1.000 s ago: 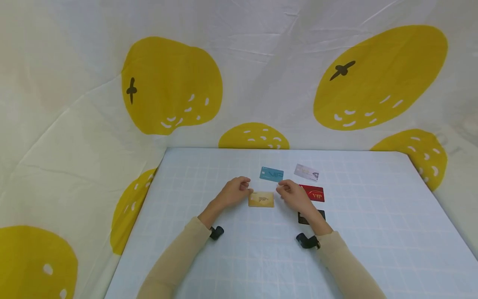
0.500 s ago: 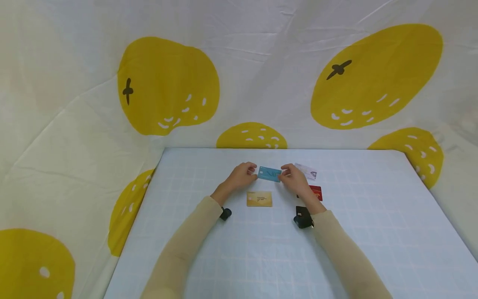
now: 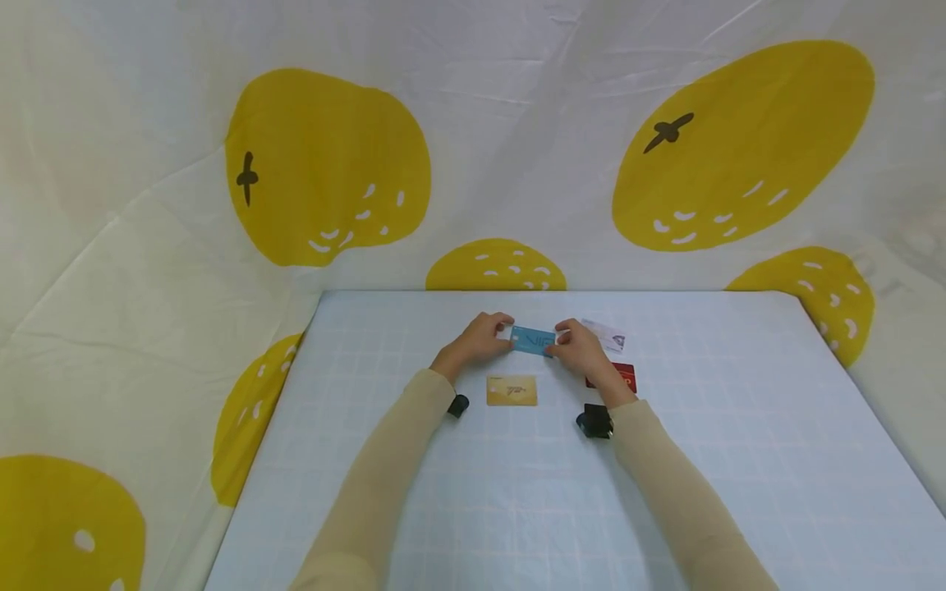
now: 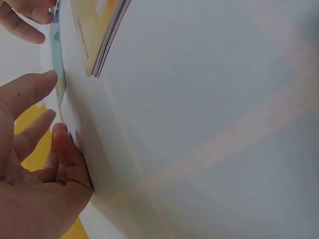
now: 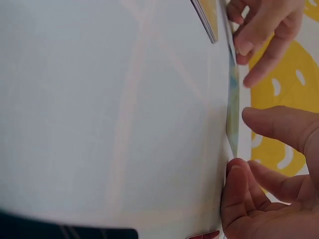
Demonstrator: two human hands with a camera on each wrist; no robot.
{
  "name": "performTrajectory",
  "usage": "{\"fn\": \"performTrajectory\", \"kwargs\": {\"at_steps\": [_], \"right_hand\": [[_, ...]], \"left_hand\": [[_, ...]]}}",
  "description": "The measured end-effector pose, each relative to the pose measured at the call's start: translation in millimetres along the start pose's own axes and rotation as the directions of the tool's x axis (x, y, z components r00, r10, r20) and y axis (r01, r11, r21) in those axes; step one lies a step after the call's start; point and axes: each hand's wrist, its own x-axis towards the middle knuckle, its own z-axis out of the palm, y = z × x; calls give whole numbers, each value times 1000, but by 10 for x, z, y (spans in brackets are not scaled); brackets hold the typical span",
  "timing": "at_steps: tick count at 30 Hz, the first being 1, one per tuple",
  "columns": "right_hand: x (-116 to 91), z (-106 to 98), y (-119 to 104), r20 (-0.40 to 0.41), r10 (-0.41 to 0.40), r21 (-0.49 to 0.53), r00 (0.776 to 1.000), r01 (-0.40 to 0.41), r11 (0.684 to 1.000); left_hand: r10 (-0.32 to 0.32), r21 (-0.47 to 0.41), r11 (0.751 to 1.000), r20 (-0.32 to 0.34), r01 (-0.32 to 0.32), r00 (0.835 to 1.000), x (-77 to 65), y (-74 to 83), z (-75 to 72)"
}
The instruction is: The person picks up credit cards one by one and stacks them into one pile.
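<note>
A teal-blue card (image 3: pixel 530 338) marked VIP lies between my two hands near the far side of the table. My left hand (image 3: pixel 482 337) is at its left short edge, thumb tip right by the card and fingers loosely bent. At the right edge is my right hand (image 3: pixel 580 349), its thumb overlapping the lower right corner. In the right wrist view, the fingertips (image 5: pixel 236 167) reach the card's end while another digit stands apart above it. A gold card (image 3: pixel 512 391) lies nearer me; the left wrist view shows more layers under its edge.
A pale silver card (image 3: pixel 608 336) lies behind my right hand. A red card (image 3: pixel 627 377) and a black card, partly covered by the right wrist and its camera (image 3: pixel 594 421), are nearer me. A fruit-printed cloth (image 3: pixel 517 156) hangs behind the table (image 3: pixel 739 427).
Both hands have moved forward from beside the gold card to the two ends of the teal-blue card, drawing closer to it. The cards themselves show no clear shift on the table.
</note>
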Motion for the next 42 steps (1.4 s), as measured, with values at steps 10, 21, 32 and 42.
{"fn": "performTrajectory", "kwargs": {"at_steps": [10, 21, 32, 42], "right_hand": [[11, 8, 49, -17, -49, -45, 999, 49, 998], [31, 44, 49, -9, -7, -8, 1000, 7, 1000], [-4, 65, 28, -34, -6, 54, 999, 7, 999], [2, 79, 42, -51, -6, 114, 999, 12, 993]], "left_hand": [[-34, 51, 998, -11, 34, 999, -6, 27, 34], [-77, 19, 997, -17, 77, 997, -30, 43, 47], [-69, -57, 996, -78, 65, 995, 6, 58, 80], [-110, -151, 984, -116, 91, 987, -24, 67, 95]]}}
